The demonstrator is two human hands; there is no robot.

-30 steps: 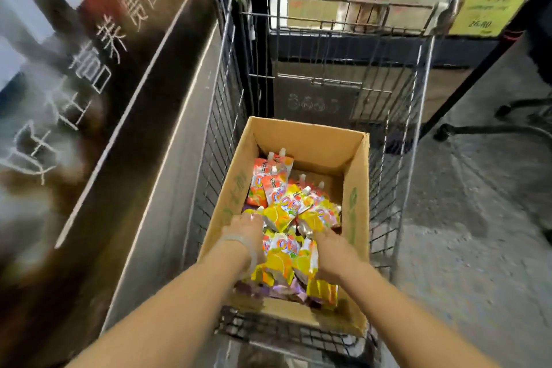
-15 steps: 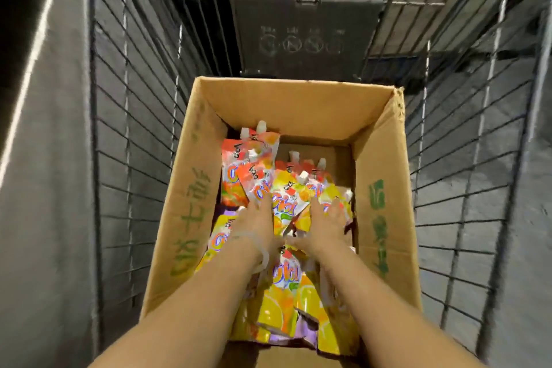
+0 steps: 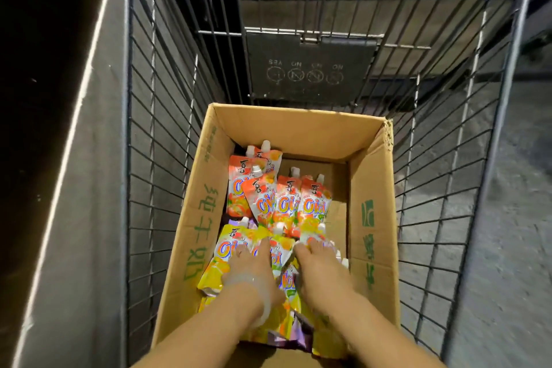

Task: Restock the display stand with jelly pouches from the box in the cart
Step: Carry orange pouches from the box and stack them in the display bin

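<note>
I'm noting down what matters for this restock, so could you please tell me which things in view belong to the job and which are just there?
Part of the job:
- cardboard box in the cart
- orange jelly pouches
- yellow jelly pouches
- left hand and right hand, both on the pouches

Just there:
- folded child seat flap
- grey floor

Orange pouches (image 3: 286, 203) lie overlapped just beyond both hands' fingertips; yellow pouches (image 3: 227, 251) lie under them, inside the open cardboard box (image 3: 370, 218).
</note>
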